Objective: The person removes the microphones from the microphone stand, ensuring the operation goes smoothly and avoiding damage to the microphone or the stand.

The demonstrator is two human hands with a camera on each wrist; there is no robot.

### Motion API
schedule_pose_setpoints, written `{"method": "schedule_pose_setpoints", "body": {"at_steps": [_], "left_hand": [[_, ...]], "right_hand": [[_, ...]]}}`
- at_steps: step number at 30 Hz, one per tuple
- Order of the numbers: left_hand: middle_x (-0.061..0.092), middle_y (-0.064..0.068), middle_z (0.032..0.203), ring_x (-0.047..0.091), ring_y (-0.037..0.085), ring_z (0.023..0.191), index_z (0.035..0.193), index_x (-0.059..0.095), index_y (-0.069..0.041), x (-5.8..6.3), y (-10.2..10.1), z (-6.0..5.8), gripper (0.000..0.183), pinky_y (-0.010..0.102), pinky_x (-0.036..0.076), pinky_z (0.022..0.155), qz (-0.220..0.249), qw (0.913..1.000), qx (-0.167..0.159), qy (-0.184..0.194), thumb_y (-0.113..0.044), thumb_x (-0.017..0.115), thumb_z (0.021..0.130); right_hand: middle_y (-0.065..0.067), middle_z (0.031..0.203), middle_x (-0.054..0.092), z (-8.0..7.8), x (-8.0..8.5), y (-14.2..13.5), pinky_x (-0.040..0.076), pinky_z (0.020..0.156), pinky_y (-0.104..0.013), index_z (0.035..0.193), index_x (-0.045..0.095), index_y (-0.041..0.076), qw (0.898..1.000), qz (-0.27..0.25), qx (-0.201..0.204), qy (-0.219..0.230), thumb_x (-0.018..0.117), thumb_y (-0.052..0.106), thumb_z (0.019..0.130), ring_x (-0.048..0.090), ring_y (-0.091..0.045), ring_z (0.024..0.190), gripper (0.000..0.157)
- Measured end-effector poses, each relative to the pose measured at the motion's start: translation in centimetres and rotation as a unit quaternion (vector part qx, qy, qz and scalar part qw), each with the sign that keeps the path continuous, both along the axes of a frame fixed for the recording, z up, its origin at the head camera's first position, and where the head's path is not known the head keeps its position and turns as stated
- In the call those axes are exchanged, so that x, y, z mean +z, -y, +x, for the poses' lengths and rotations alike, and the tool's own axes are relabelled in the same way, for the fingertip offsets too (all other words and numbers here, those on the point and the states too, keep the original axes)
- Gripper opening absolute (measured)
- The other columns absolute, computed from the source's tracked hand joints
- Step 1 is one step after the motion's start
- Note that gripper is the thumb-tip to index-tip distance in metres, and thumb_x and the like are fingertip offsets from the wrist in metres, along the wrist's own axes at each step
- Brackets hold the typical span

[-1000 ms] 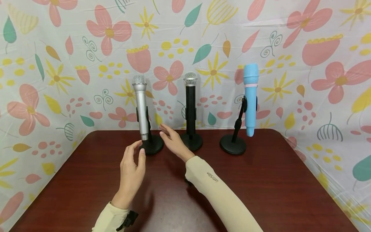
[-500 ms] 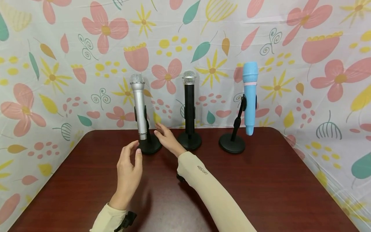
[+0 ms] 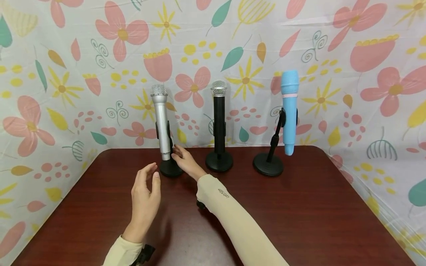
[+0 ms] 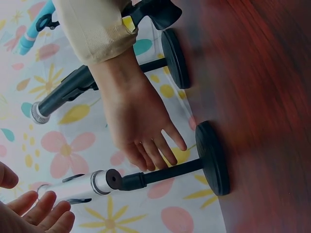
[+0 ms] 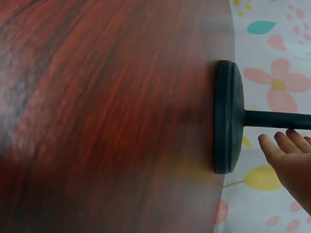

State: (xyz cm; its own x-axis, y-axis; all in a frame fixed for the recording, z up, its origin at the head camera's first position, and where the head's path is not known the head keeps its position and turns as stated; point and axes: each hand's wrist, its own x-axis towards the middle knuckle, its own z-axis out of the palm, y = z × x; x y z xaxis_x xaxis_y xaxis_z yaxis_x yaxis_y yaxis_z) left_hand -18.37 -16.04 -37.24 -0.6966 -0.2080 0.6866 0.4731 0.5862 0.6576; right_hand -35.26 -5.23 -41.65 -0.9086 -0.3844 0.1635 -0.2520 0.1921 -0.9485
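Note:
A silver microphone [image 3: 161, 122] leans in the clip of a black desk stand [image 3: 171, 170] at the back left of the table. My right hand [image 3: 188, 162] reaches to the right side of that stand, fingers loosely extended. In the right wrist view its fingertips lie right at the thin black pole [image 5: 277, 119], above the round base [image 5: 228, 116]. My left hand [image 3: 145, 197] hovers in front and to the left of the stand, fingers slightly bent and holding nothing. The left wrist view has its fingers [image 4: 41, 211] near the silver microphone's body [image 4: 77, 188].
A black microphone [image 3: 219, 122] with a silver mesh head stands on its own stand in the middle. Farther right, a light blue microphone [image 3: 289, 114] tilts in a third stand [image 3: 268, 165]. Flower-patterned cloth [image 3: 246, 29] rises behind the dark red table [image 3: 299, 214].
My right hand has moved left, from between the silver and black microphones to the silver microphone's stand. My left hand has drifted slightly left. The microphones stay in their stands.

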Motion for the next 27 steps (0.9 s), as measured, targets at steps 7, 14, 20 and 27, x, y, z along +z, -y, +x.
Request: {"method": "schedule_pose_setpoints", "body": {"at_steps": [7, 14, 20, 27], "left_hand": [[0.06, 0.017, 0.117, 0.058, 0.031, 0.108, 0.123, 0.056, 0.004, -0.4, 0.2, 0.0, 0.026, 0.013, 0.038, 0.09, 0.0, 1.0, 0.002, -0.002, -0.002, 0.052, 0.098], [0.059, 0.017, 0.117, 0.057, 0.031, 0.108, 0.123, 0.055, 0.004, -0.4, 0.2, 0.0, 0.026, 0.012, 0.037, 0.09, 0.001, 1.0, 0.001, 0.0, -0.003, 0.052, 0.098], [0.06, 0.016, 0.117, 0.058, 0.032, 0.107, 0.123, 0.056, 0.003, -0.4, 0.2, 0.0, 0.026, 0.014, 0.039, 0.089, 0.003, 1.0, 0.001, 0.001, -0.003, 0.052, 0.098], [0.06, 0.017, 0.116, 0.058, 0.033, 0.108, 0.123, 0.056, 0.004, -0.4, 0.2, -0.1, 0.026, 0.012, 0.038, 0.09, 0.005, 1.0, 0.002, 0.002, -0.003, 0.052, 0.098]], "right_hand": [[-0.017, 0.151, 0.034, 0.3, 0.2, 0.4, 0.035, 0.109, -0.043, 0.151, 0.026, 0.002, 1.0, -0.009, 0.01, 0.019, 0.045, 0.018, 0.103, 0.037, -0.03, 0.137, 0.053], [-0.013, 0.148, 0.041, -0.1, -0.6, 0.7, 0.037, 0.108, -0.04, 0.149, 0.033, 0.006, 1.0, 0.009, -0.01, -0.005, 0.048, 0.022, 0.103, 0.041, -0.027, 0.134, 0.051], [-0.013, 0.148, 0.041, -0.2, -0.8, 0.8, 0.038, 0.107, -0.039, 0.149, 0.034, 0.006, 0.999, 0.024, -0.022, -0.013, 0.049, 0.021, 0.102, 0.042, -0.028, 0.133, 0.051], [-0.015, 0.142, 0.047, -0.1, -0.6, 1.0, 0.04, 0.105, -0.039, 0.146, 0.038, 0.005, 0.998, 0.028, -0.043, -0.026, 0.052, 0.019, 0.101, 0.048, -0.028, 0.129, 0.049]]}}
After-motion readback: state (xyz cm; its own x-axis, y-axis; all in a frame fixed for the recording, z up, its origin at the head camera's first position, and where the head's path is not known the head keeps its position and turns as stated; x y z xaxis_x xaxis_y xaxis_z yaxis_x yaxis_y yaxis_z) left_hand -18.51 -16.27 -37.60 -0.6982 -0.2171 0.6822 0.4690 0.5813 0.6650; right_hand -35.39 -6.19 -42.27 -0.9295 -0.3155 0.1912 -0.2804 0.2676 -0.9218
